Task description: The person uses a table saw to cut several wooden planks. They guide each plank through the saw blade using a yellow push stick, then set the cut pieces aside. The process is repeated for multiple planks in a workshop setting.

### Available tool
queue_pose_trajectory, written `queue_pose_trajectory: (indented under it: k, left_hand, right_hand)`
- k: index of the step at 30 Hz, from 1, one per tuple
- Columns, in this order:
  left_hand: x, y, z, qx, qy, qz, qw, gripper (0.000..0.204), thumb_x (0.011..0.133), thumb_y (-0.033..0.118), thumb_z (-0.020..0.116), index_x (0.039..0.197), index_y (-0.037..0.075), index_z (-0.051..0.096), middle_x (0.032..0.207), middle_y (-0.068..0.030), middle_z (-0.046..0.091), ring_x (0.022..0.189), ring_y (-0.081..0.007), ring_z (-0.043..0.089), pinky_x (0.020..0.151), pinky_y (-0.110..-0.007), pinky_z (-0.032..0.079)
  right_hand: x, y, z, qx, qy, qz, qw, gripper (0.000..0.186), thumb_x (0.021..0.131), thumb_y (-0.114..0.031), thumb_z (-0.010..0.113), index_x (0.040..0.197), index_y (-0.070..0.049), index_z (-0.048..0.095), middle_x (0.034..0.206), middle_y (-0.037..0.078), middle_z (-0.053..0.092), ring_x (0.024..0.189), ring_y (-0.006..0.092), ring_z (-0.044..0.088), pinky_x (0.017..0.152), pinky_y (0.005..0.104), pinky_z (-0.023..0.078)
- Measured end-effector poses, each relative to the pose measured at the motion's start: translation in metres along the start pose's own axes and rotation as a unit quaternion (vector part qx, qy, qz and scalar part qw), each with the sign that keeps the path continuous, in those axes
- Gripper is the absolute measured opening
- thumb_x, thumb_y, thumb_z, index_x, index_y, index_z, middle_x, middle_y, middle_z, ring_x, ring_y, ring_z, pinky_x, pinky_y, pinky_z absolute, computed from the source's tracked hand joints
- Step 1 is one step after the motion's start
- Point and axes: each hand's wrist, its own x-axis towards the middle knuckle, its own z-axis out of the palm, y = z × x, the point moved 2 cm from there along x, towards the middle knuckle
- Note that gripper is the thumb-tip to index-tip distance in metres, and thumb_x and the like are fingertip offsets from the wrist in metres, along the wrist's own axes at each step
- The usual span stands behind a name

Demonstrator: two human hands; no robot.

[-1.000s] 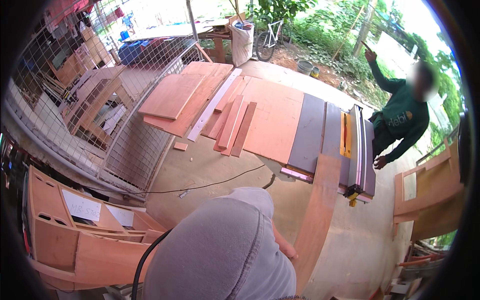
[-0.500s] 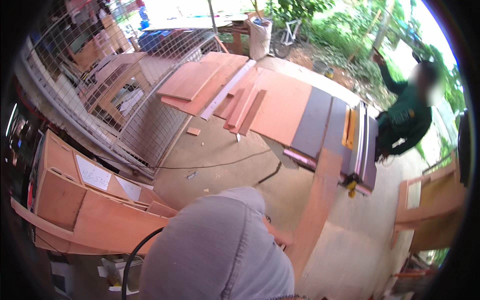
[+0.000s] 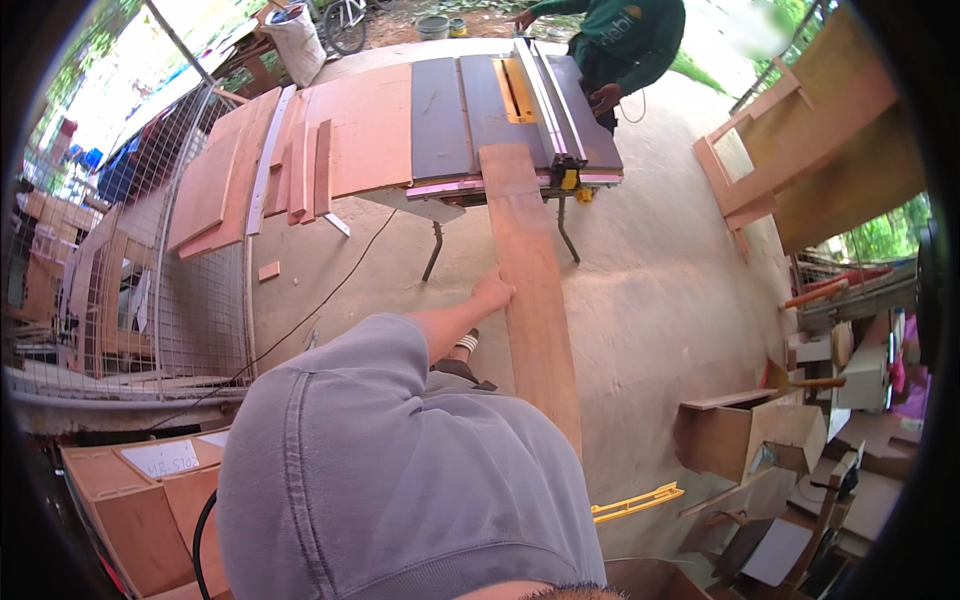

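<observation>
A long reddish-brown wooden board [image 3: 540, 310] slopes away from me, its far end resting on the near edge of the table saw [image 3: 440, 115]. My left hand [image 3: 493, 291] grips the board's left edge about midway along, fingers closed around it. Its near end passes behind my grey shirt. My right hand is out of sight. The saw has a dark top, a yellow insert [image 3: 513, 92] and a silver fence [image 3: 548, 100] right of the insert. Beyond the saw stands a person in a dark green shirt [image 3: 630, 40], one hand near the saw's right side.
Flat panels [image 3: 210, 180] and narrow strips [image 3: 300, 175] lie on the saw's left extension. A cable [image 3: 335, 295] crosses the floor below. Wooden cabinets stand at the lower left [image 3: 150, 490] and right [image 3: 740, 430]. A yellow rail [image 3: 640, 500] lies on the floor nearby. Mesh fencing [image 3: 200, 300] borders the left.
My view has swung right and down, bringing my left hand and more of the board into sight. The board's far end still rests at the saw's near edge.
</observation>
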Motion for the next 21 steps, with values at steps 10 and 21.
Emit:
queue_pose_trajectory:
  k: [10, 21]
  left_hand:
    - [0.045, 0.02, 0.026, 0.129, 0.015, 0.013, 0.991, 0.047, 0.084, 0.027, 0.073, 0.127, 0.009, 0.065, 0.118, -0.0167, 0.073, 0.113, -0.0362, 0.068, 0.098, -0.047, 0.053]
    - [0.042, 0.03, 0.014, 0.059, 0.05, 0.046, 0.996, 0.047, 0.083, 0.023, 0.074, 0.127, 0.01, 0.064, 0.112, -0.019, 0.074, 0.108, -0.0389, 0.069, 0.095, -0.048, 0.054]
  right_hand:
    - [-0.026, -0.009, 0.006, 0.03, 0.075, 0.045, 0.996, 0.053, 0.087, -0.026, 0.072, 0.126, 0.007, 0.055, 0.101, 0.017, 0.064, 0.082, 0.0299, 0.066, 0.071, 0.0461, 0.055]
    - [-0.082, -0.061, 0.042, 0.036, 0.042, 0.063, 0.996, 0.055, 0.093, -0.029, 0.065, 0.135, 0.002, 0.049, 0.115, 0.018, 0.062, 0.094, 0.0334, 0.067, 0.078, 0.0497, 0.057]
